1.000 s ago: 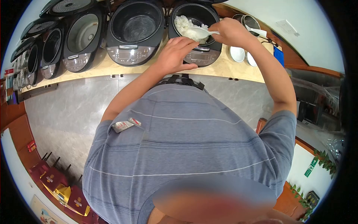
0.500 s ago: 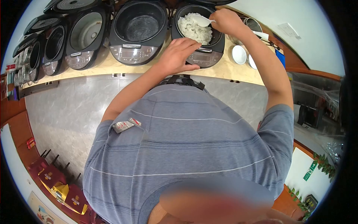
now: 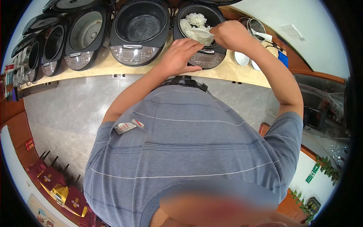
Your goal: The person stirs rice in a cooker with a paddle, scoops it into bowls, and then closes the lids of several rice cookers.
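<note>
White cooked rice lies inside an open rice cooker, with part of the dark inner pot showing around it. My right hand is closed round the handle of a white rice paddle, whose blade is down in the rice near the front of the pot. My left hand rests with fingers stretched out on the cooker's front left rim, thumb apart below, and holds nothing.
To the left stands another open rice cooker, and several more follow along the counter. White bowls and a metal pot sit right of my right hand. A wall socket is at the upper right.
My right hand has drawn the paddle down through the rice toward the front. The rice has split into separate clumps, baring more of the pot. My left hand has stayed put.
</note>
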`<state>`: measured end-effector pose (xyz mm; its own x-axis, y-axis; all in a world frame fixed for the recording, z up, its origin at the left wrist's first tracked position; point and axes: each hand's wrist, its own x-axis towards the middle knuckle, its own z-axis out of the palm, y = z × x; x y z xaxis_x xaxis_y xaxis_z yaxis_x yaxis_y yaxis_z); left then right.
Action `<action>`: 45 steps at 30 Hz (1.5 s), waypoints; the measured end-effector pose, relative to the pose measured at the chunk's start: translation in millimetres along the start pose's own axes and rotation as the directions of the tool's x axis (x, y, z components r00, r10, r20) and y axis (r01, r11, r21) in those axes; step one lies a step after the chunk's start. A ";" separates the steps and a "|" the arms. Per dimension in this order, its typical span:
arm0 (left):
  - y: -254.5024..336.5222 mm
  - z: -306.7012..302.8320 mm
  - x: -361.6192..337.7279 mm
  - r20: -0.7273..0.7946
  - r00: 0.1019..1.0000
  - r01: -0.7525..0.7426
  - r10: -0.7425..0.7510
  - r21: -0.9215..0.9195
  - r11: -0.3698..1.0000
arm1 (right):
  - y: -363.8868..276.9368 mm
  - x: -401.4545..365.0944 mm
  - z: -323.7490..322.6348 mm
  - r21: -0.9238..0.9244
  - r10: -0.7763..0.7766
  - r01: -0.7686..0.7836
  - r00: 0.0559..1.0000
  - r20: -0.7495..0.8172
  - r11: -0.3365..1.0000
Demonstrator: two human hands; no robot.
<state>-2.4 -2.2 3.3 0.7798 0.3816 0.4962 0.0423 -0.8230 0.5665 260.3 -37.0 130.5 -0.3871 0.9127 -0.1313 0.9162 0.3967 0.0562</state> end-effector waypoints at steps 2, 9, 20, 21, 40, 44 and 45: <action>0.4 -0.7 0.5 0.009 1.000 0.004 -0.004 -0.006 1.000 | -1.8 -1.9 -7.3 0.017 -0.004 0.005 0.998 -0.063 1.000; -2.9 1.2 0.7 0.026 1.000 -0.001 0.001 0.001 1.000 | -5.7 29.5 34.6 -0.009 -0.043 0.044 0.999 0.018 0.999; -5.6 3.2 -1.0 0.019 1.000 0.002 -0.002 -0.008 1.000 | 2.9 13.4 -15.2 0.122 0.095 -0.093 0.995 -0.010 0.988; -5.9 3.4 -1.3 0.021 1.000 0.001 -0.001 -0.011 1.000 | -0.1 14.8 -10.7 0.132 0.020 -0.017 1.000 -0.016 0.991; -0.8 0.8 0.3 0.018 1.000 0.013 -0.013 -0.007 1.000 | 16.5 47.8 57.4 0.000 0.195 -0.196 0.976 -0.099 0.981; -2.4 0.7 -0.3 0.029 0.999 0.019 -0.018 -0.023 1.000 | -6.0 36.5 48.5 0.015 0.005 -0.004 0.998 -0.068 1.000; -2.5 1.1 -0.3 0.028 0.999 0.017 -0.017 -0.025 1.000 | -7.9 27.5 40.3 0.013 0.006 -0.005 0.998 -0.067 1.000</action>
<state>-2.0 -0.7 1.0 0.7960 0.3835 0.4683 0.0404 -0.8057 0.5910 246.5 -19.0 86.5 -0.3873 0.9197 -0.0644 0.9196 0.3903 0.0436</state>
